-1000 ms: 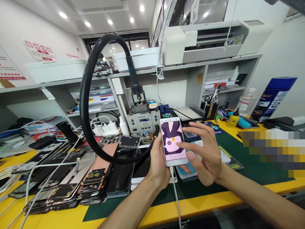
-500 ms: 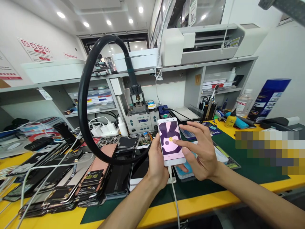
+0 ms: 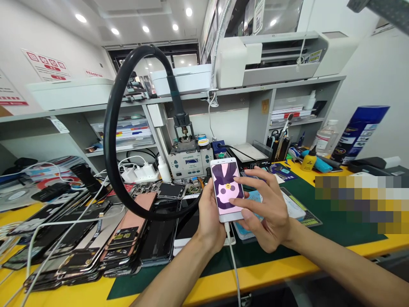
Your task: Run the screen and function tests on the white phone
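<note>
A white smartphone (image 3: 234, 215) stands tilted up in my left hand (image 3: 209, 213), which is closed around its left side and back. Its lit screen shows a pink and purple cartoon figure with a small yellow spot. A white charging cable (image 3: 233, 260) is plugged into the phone's lower edge and hangs down past the table edge. My right hand (image 3: 268, 209) is at the phone's right side, fingers spread, holding nothing. One fingertip lies over the lower part of the screen; another is near its right edge.
Stacked phone screens and parts (image 3: 121, 243) cover the left of the green mat (image 3: 338, 217). A thick black hose (image 3: 110, 140) arches up from a hot air station (image 3: 191, 164). A yellow bottle (image 3: 308, 161) and a blue spray can (image 3: 359, 134) stand at right.
My right fingertip has moved from the screen's middle to its lower part. The cartoon on the screen has shifted, showing more of its face. My left hand still holds the phone.
</note>
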A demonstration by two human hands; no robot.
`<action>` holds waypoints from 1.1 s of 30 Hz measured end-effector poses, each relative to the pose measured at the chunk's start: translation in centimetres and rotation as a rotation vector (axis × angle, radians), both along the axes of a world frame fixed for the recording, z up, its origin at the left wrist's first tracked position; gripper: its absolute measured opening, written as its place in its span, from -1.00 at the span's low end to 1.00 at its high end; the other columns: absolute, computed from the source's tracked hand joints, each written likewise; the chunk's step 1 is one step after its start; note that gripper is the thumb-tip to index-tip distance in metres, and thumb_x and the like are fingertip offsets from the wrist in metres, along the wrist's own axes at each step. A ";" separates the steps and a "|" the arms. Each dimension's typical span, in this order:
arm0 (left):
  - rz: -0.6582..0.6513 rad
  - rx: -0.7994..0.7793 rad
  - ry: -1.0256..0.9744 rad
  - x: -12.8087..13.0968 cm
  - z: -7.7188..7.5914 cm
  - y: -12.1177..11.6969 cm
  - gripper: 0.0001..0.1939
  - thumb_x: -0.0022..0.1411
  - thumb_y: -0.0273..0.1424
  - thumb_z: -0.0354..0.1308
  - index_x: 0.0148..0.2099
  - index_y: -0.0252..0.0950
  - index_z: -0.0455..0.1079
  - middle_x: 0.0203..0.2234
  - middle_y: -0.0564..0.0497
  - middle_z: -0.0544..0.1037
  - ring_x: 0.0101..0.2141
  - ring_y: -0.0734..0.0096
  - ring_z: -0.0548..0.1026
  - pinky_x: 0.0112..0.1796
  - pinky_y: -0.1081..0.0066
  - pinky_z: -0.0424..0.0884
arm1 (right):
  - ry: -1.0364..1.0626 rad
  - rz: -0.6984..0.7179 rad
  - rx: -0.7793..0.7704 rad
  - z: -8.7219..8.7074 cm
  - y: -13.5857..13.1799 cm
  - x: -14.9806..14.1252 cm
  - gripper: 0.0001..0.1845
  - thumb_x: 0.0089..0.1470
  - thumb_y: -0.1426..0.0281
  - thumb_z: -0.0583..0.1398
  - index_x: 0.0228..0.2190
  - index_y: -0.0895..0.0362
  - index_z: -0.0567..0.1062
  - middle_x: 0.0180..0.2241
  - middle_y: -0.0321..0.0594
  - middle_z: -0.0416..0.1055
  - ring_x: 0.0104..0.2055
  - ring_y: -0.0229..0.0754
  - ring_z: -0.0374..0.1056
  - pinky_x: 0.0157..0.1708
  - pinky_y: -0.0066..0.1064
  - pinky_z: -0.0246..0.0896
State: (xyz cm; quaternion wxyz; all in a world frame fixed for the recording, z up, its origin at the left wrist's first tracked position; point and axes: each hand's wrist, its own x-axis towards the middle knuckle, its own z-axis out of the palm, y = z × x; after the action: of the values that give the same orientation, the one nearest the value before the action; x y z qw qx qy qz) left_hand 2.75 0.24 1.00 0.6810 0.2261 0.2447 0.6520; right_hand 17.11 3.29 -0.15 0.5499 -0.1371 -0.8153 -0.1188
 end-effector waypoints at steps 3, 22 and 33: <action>0.012 -0.005 -0.019 0.1 0.2 0.0 -0.56 0.40 -0.14 0.02 0.04 -0.33 0.54 -0.25 -0.11 0.67 -0.27 0.18 0.65 -0.22 0.28 0.57 | -0.018 0.008 -0.006 -0.2 0.2 -0.1 -0.68 -0.02 0.47 0.17 -0.20 0.08 0.60 0.08 -0.03 0.40 0.15 0.22 0.29 0.10 0.28 0.19; -0.006 -0.014 -0.028 0.0 0.2 0.0 -0.56 0.39 -0.13 0.04 0.06 -0.34 0.53 -0.26 -0.12 0.66 -0.27 0.19 0.64 -0.21 0.29 0.55 | -0.012 0.036 0.004 0.0 0.2 -0.3 -0.64 -0.01 0.49 0.16 -0.16 0.10 0.61 0.09 0.01 0.37 0.15 0.23 0.26 0.08 0.25 0.18; -0.017 -0.008 -0.027 0.0 0.2 0.0 -0.57 0.40 -0.15 0.02 0.00 -0.35 0.56 -0.31 -0.10 0.66 -0.27 0.19 0.64 -0.21 0.30 0.55 | -0.050 0.042 -0.019 -0.1 0.1 -0.3 -0.63 0.00 0.46 0.16 -0.14 0.10 0.60 0.13 0.00 0.33 0.19 0.24 0.21 0.09 0.23 0.17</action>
State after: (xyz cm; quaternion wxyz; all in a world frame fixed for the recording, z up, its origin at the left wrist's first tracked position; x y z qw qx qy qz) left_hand 2.73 0.28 1.16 0.6908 0.2166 0.2360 0.6482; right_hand 16.85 3.41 -0.26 0.5304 -0.1220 -0.8326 -0.1029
